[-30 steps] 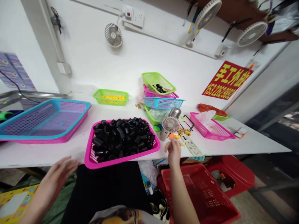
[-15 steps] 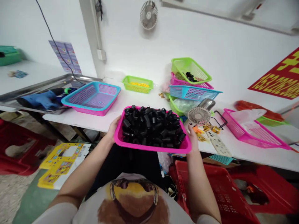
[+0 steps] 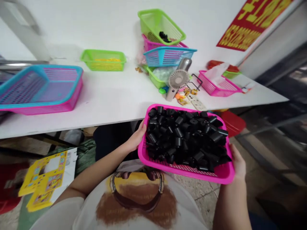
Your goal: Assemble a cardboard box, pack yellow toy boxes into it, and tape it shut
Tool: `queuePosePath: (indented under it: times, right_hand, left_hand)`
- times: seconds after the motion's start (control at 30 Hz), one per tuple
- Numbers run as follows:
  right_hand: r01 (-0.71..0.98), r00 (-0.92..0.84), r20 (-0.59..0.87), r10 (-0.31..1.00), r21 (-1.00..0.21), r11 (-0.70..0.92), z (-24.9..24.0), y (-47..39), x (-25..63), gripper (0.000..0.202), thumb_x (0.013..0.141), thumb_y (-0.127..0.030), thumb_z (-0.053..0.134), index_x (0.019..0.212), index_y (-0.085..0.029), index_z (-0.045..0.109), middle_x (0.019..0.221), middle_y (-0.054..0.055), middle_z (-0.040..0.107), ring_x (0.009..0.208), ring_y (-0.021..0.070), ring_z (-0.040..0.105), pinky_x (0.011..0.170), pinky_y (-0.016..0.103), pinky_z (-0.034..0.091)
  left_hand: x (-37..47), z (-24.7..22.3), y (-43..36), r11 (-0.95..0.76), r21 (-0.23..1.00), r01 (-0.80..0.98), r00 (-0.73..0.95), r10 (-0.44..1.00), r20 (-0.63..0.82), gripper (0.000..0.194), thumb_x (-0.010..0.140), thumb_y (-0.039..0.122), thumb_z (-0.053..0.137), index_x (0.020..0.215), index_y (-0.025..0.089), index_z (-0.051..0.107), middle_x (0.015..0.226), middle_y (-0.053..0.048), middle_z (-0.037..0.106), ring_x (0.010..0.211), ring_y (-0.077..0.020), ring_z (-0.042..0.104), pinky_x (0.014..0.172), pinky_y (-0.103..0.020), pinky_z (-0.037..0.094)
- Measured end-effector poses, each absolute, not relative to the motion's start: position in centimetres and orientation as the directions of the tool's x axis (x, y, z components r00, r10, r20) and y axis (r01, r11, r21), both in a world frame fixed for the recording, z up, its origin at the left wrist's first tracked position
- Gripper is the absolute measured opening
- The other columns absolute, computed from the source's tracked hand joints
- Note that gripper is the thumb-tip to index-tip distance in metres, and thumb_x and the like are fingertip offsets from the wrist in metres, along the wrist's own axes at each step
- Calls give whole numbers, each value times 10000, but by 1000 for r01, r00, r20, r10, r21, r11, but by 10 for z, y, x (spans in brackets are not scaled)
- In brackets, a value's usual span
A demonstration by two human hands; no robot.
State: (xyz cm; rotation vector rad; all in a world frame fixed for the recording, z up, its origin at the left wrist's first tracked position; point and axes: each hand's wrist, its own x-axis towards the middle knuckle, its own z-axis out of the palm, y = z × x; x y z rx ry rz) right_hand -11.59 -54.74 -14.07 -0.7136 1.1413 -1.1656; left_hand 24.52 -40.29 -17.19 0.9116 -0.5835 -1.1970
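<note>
A pink plastic basket (image 3: 184,175), heaped with short black plastic cylinders (image 3: 179,137), is held up in front of my body, close to the table's front edge. My left hand (image 3: 138,137) grips its left side, thumb at the rim. On the opposite short side, my right hand (image 3: 238,161) clasps the rim, its fingers partly hidden by the basket. The basket tilts a little, with its right end lower in view.
On the white table (image 3: 107,95) stand a blue basket nested in a pink one (image 3: 72,99), a green basket (image 3: 105,65) with yellow pieces, and a stack of baskets (image 3: 168,57). A small fan (image 3: 178,80) and another pink basket (image 3: 218,88) stand further right. Yellow printed cardboard (image 3: 45,179) lies below left.
My view has swung right and closer to the table. The filled pink basket has moved rightward with both hands still on it, and the red crate below is out of view.
</note>
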Motion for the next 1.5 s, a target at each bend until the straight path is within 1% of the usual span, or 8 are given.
queuePosePath:
  times: [0.17, 0.4, 0.83, 0.97, 1.17, 1.27, 1.37, 1.5]
  right_hand:
    - [382, -63, -389, -919, -860, 338, -161, -522, -156, 211, 909, -437, 700, 1061, -328, 797, 960, 2, 853, 993, 309, 823, 1120, 554, 621]
    - [251, 174, -441, -881, -845, 473, -223, -514, -127, 410, 816, -655, 793, 1068, -332, 799, 975, 30, 851, 1111, 385, 790, 1100, 644, 586]
    - [124, 512, -357, -781, -869, 479, -238, -549, -16, 441, 743, -550, 891, 1090, -326, 735, 983, -36, 810, 954, 277, 773, 1011, 485, 616]
    - [55, 607, -382, -697, -854, 517, -243, -546, 25, 463, 722, -533, 916, 1104, -325, 758, 1053, -49, 818, 1030, 239, 763, 1027, 404, 605]
    - [-5, 596, -416, -687, -857, 515, -256, -534, 76, 532, 650, -554, 932, 1104, -330, 770, 1117, -61, 818, 1079, 224, 753, 1012, 352, 597]
    - [-101, 595, -409, -692, -892, 441, -254, -542, 87, 469, 627, -547, 906, 1006, -313, 761, 1003, -47, 815, 988, 235, 750, 939, 355, 608]
    - [-283, 638, -410, -651, -912, 297, -241, -564, 92, 385, 635, -553, 851, 916, -304, 766, 900, -5, 807, 938, 298, 745, 906, 438, 616]
    - [-580, 649, -293, -702, -787, -208, -206, -592, 98, 370, 800, -638, 703, 679, -289, 722, 841, 122, 785, 1140, 425, 709, 1096, 583, 509]
  left_hand:
    - [220, -211, -427, -7, 846, 533, 182, -976, -123, 1003, 797, 827, 774, 1631, 343, 498, 1657, -57, 554, 1586, -371, 433, 1307, -486, 407]
    - [251, -242, -400, -10, 816, 578, 293, -931, -219, 817, 828, 680, 862, 1533, 351, 613, 1643, -42, 569, 1598, -357, 423, 1332, -483, 357]
    - [273, -230, -272, 172, 761, 626, 613, -711, -344, 865, 764, 576, 956, 1525, 344, 616, 1543, -31, 664, 1498, -339, 547, 1257, -445, 462]
    - [277, -240, -231, 260, 741, 620, 707, -595, -383, 745, 813, 505, 930, 1481, 353, 635, 1471, 1, 712, 1475, -304, 573, 1240, -388, 476]
    - [311, -246, -211, 312, 708, 633, 748, -480, -458, 533, 810, 314, 907, 1305, 275, 713, 1147, 2, 809, 1176, -273, 735, 1125, -377, 561]
    - [319, -246, -216, 301, 746, 594, 782, -433, -448, 466, 803, 322, 912, 1231, 234, 750, 1067, -26, 813, 1190, -307, 727, 1133, -399, 549]
    - [317, -244, -220, 254, 827, 501, 837, -386, -389, 485, 813, 420, 919, 1227, 214, 775, 1203, -68, 812, 1353, -349, 652, 1222, -426, 467]
    - [315, -235, -221, 125, 917, 378, 880, -356, -314, 419, 852, 396, 898, 1217, 216, 800, 1404, -74, 751, 1504, -325, 537, 1316, -391, 326]
